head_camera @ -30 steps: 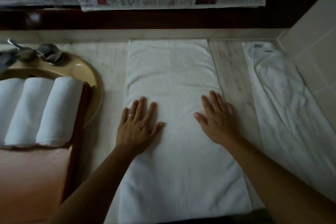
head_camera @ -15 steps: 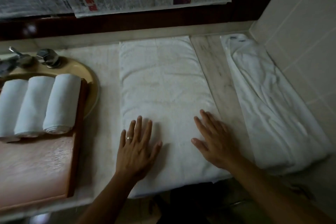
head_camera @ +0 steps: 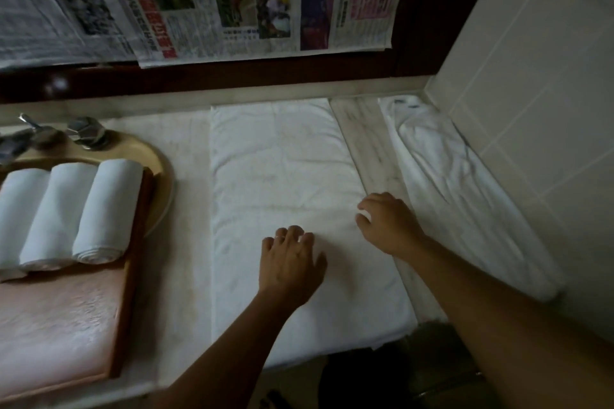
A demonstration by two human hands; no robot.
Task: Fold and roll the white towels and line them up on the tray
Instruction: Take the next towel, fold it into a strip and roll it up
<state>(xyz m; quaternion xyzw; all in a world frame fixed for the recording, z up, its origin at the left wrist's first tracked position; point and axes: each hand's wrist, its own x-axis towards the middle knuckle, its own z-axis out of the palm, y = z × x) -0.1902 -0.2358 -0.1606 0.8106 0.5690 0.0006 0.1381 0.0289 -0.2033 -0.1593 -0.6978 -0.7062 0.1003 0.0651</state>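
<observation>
— Both hands have curled since a moment ago, haven't they?

— Yes. Earlier the palms lay flat with fingers spread; now the left hand (head_camera: 292, 262) and the right hand (head_camera: 387, 226) have their fingers bent down onto the flat, folded white terry towel (head_camera: 282, 183) on the pale marble counter (head_camera: 186, 149).

— Are they grasping it?

— I cannot tell whether cloth is pinched; the fingertips are tucked under. A thin ring shows on the left hand.

— Where does the towel lie against them?

— It stretches from the hands toward 12 o'clock; the right hand sits at its 3 o'clock edge.

— Anything readable?

— On the newspaper sheets (head_camera: 232, 3) at 12 o'clock, only "12-1"; the rest is too small.

— The others?

— Three rolled white towels (head_camera: 66, 212) lie side by side on the reddish wooden tray (head_camera: 56, 325) at 9 o'clock; a crumpled white towel (head_camera: 465, 196) lies at 3 o'clock.
</observation>
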